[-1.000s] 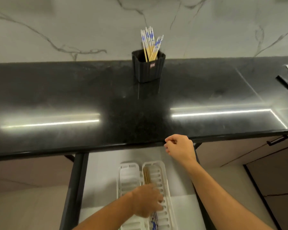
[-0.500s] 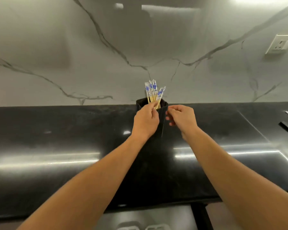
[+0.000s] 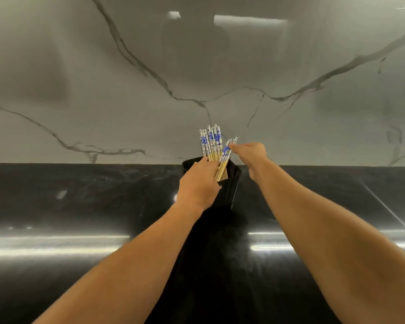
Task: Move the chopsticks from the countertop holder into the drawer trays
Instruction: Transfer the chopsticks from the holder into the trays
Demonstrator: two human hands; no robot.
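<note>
A dark polished bench point(image 3: 80, 206) is running across the whole view, and a grey marble wall point(image 3: 126, 78) with dark veins is rising behind its far edge. Long strips of reflected light point(image 3: 56, 244) are lying across the bench's left and right parts, nearer the front.

The left hand point(image 3: 198, 183) is reaching in from the lower left and resting over the near left rim of the black holder point(image 3: 230, 192). Its fingers point(image 3: 214, 166) are bending over that rim and touching the bare wooden shafts inside. Whether they are clasping the shafts or only pressing against them cannot be told, because the back of the hand is covering them.

The holder is standing at the far edge of the bench, about midway along it, close against the wall. An upright bunch of chopsticks point(image 3: 211, 142) with blue and white tops is standing in its left part. Just right of the bunch, a few leaning chopsticks point(image 3: 225, 157) are tilting to the right, with their lower ends inside the holder and their tops apart from the bunch.

The right hand point(image 3: 250, 153) is coming in from the lower right, above the holder's right rim. Its fingers point(image 3: 233, 146) are narrowing to a pinch on the leaning chopsticks close to their tops.
</note>
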